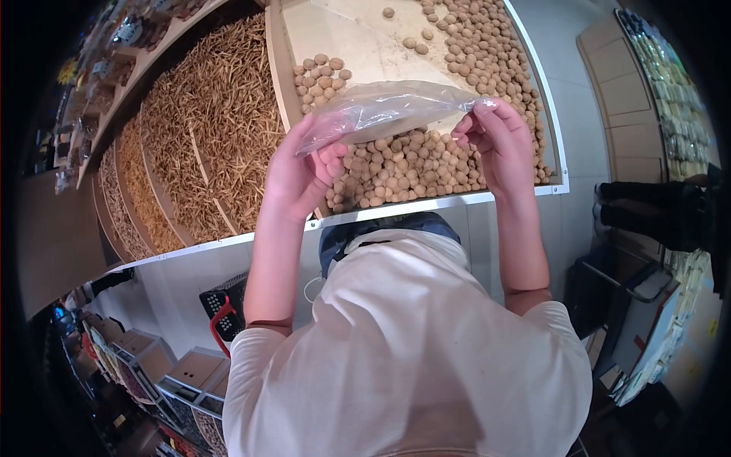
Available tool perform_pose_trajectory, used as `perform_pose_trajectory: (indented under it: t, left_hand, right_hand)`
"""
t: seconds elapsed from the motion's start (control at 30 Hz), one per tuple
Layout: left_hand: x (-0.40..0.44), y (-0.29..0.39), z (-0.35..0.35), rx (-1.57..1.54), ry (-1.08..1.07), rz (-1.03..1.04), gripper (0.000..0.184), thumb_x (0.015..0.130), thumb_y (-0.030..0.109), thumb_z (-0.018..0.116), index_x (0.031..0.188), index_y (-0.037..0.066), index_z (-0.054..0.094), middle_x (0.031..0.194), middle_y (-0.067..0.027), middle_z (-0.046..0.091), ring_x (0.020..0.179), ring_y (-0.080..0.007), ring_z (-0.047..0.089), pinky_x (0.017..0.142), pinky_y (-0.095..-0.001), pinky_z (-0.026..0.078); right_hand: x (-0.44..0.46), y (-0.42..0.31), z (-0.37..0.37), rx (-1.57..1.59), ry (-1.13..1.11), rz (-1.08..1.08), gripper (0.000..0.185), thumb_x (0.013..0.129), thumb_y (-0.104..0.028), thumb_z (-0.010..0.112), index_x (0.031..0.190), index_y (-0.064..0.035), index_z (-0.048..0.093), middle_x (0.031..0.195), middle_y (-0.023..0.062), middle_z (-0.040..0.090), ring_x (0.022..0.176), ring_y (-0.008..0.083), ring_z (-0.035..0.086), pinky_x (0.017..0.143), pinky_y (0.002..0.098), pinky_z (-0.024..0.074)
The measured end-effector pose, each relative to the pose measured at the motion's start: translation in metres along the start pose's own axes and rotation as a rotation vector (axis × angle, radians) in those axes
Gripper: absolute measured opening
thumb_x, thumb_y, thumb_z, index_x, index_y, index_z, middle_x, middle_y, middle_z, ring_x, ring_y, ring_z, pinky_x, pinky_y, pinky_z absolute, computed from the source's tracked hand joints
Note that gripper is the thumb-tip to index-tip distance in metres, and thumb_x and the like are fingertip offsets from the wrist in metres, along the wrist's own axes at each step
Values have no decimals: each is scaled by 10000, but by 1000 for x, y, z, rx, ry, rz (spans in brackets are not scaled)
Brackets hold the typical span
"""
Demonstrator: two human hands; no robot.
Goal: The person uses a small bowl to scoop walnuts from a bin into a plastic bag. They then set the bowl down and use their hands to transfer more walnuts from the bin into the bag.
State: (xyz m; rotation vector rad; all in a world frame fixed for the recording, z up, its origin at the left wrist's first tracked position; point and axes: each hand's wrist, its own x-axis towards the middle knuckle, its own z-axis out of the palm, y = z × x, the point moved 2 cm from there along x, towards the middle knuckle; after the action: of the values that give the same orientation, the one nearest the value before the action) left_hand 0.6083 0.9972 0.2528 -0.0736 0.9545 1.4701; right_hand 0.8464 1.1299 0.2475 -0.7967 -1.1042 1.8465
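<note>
A clear plastic bag (pixel 403 103) is stretched sideways between my two hands, above a wooden bin of walnuts (pixel 403 169). At the bag's left end, my left hand (pixel 301 171) grips the film, part of it lying over the fingers; the fingertips are curled. My right hand (pixel 499 141) pinches the bag's right corner between thumb and forefinger, the other fingers bent below. No contents can be made out in the bag. Walnuts lie in a pile below both hands, and a smaller cluster (pixel 320 80) sits behind the bag on the left.
Left of a wooden divider (pixel 282 68) lie thin dried brown strips (pixel 221 107), then bins of orange-yellow pieces (pixel 145 186). A white metal edge (pixel 426 203) runs along the front. A red-handled black basket (pixel 226 308) stands on the floor. Another person's dark-clothed legs (pixel 647 206) are at right.
</note>
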Motion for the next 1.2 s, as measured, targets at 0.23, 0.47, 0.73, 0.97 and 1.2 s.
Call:
perform_pose_trajectory:
  t: [0.23, 0.47, 0.73, 0.97, 1.2]
  left_hand:
    - [-31, -8, -7, 110, -84, 124, 311, 967, 257, 520, 1088, -26, 559, 907, -149, 671, 699, -211, 667, 567, -290, 529]
    - [-55, -36, -43, 699, -370, 45, 127, 940, 77, 574, 971, -13, 658, 945, -41, 681, 833, -102, 630, 759, -253, 498]
    - [-72, -57, -101, 958, -354, 9, 110, 870, 13, 628, 975, 5, 658, 896, 23, 646, 811, -41, 560, 719, -214, 462]
    - [-62, -91, -180, 994, -107, -63, 163, 868, 37, 651, 1031, 33, 654, 983, -10, 665, 890, -81, 601, 808, -249, 490]
    - [-67, -108, -206, 614, -4, 217, 206, 863, 100, 697, 1052, 30, 659, 972, -26, 686, 878, -108, 634, 807, -270, 510]
  right_hand:
    - [-17, 5, -36, 79, -287, 23, 419, 1014, -328, 454, 795, -1, 595, 595, 51, 570, 453, 122, 512, 432, 211, 391]
    - [-1, 109, -61, 374, -117, 875, 962, 879, -782, 195, 1105, 57, 607, 1013, 177, 681, 881, 229, 676, 774, 341, 552]
    - [31, 135, 19, 222, -441, 648, 328, 946, -141, 591, 1244, -26, 520, 990, 48, 641, 879, 118, 626, 796, 280, 530]
    - [6, 94, 52, -130, -614, 263, 199, 913, -30, 598, 1108, -3, 564, 971, 32, 637, 866, 109, 616, 804, 276, 515]
    - [-68, 86, 66, -123, -564, 125, 284, 862, 79, 583, 1135, -2, 581, 1049, 40, 629, 989, 117, 596, 870, 287, 496]
